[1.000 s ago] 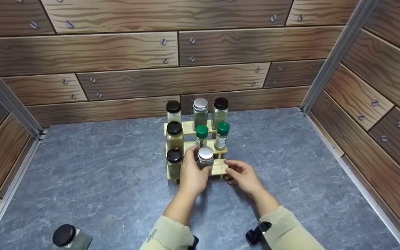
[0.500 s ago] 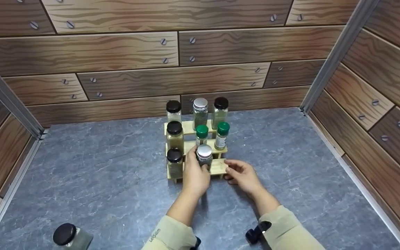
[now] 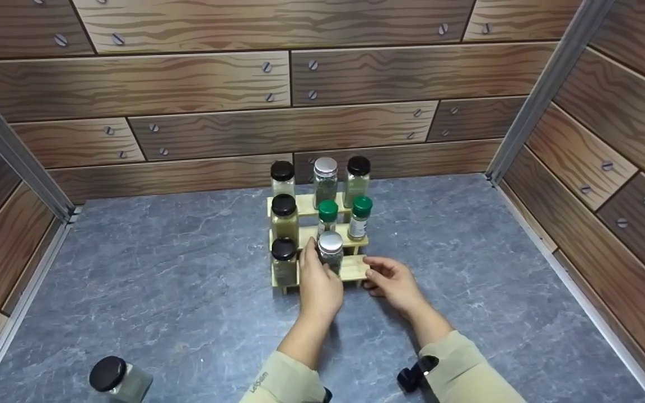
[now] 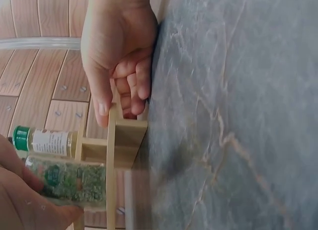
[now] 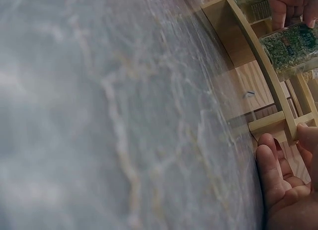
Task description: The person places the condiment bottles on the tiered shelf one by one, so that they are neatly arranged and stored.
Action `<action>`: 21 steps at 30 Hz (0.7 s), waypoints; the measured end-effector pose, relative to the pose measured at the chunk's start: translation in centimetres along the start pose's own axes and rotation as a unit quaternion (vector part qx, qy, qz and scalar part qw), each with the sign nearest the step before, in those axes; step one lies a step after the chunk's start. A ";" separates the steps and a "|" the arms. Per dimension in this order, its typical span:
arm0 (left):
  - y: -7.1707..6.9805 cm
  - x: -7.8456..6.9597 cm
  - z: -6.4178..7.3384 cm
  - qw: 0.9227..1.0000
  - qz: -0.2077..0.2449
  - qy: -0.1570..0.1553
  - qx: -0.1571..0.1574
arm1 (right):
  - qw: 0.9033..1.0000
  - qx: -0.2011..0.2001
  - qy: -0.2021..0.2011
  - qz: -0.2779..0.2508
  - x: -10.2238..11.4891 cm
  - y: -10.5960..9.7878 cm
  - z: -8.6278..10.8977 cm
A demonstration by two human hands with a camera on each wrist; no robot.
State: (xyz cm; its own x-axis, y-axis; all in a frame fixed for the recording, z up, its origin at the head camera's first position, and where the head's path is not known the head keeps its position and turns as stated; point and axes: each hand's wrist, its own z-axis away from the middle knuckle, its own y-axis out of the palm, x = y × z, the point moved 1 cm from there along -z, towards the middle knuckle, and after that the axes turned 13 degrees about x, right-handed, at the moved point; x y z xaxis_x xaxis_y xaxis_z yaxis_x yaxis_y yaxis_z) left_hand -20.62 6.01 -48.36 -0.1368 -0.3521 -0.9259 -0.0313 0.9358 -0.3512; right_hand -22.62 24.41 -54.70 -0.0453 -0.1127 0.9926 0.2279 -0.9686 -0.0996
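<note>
A spice jar with a silver lid point(image 3: 331, 263) and green flakes inside stands upright on the lowest shelf of a light wooden spice rack point(image 3: 353, 270). My left hand point(image 3: 321, 288) lies against its left side, fingers fairly straight and the thumb at its front. The left wrist view shows the flakes jar point(image 4: 74, 183) with its base on the shelf board. At the rack's right end, my right hand point(image 3: 396, 285) holds the bottom shelf, thumb on the board and the other fingers below it. Left of the silver-lidded jar stands a black-lidded jar point(image 3: 285, 268).
Two green-lidded bottles, one of them the labelled bottle point(image 3: 358, 221), share the middle shelf with a black-lidded jar point(image 3: 285, 221). Three more jars fill the top shelf. Another black-lidded jar point(image 3: 124, 380) lies tilted on the grey marbled table point(image 3: 177, 268) at front left. Wood-patterned walls enclose it.
The silver-lidded jar has shifted slightly back on the shelf. My left thumb has drawn back from across its front, and that hand has moved a little right. The right hand keeps its place.
</note>
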 end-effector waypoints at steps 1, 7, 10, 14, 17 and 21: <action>0.1 -0.1 0.2 1.000 0.002 0.002 -0.007 | 1.000 -0.002 0.000 -0.001 0.0 0.0 0.1; -0.9 -2.4 3.4 0.997 0.077 0.000 0.003 | 1.000 0.000 0.008 -0.006 -0.2 0.3 0.2; -3.5 -4.5 5.2 0.986 0.162 0.036 0.018 | 1.000 0.000 0.006 -0.006 -0.1 0.2 0.1; -8.8 -5.8 6.6 0.974 0.196 0.115 -0.017 | 1.000 -0.005 -0.003 -0.004 0.0 0.1 -0.1; -13.5 -4.7 7.5 0.976 0.154 0.105 -0.117 | 1.000 -0.004 0.000 -0.005 -0.1 0.0 -0.1; -19.0 -1.3 8.8 0.957 0.093 0.044 -0.271 | 1.000 -0.003 0.003 -0.008 -0.3 0.1 0.0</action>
State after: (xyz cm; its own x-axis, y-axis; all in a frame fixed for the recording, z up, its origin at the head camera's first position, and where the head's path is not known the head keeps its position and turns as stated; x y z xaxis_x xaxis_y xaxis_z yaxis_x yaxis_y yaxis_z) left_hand -11.09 -11.47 -41.69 -0.2710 -0.1981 -0.9420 -0.5035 0.8632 -0.0367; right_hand -22.61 24.29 -54.97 -0.0538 -0.0988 0.9937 0.2221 -0.9714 -0.0845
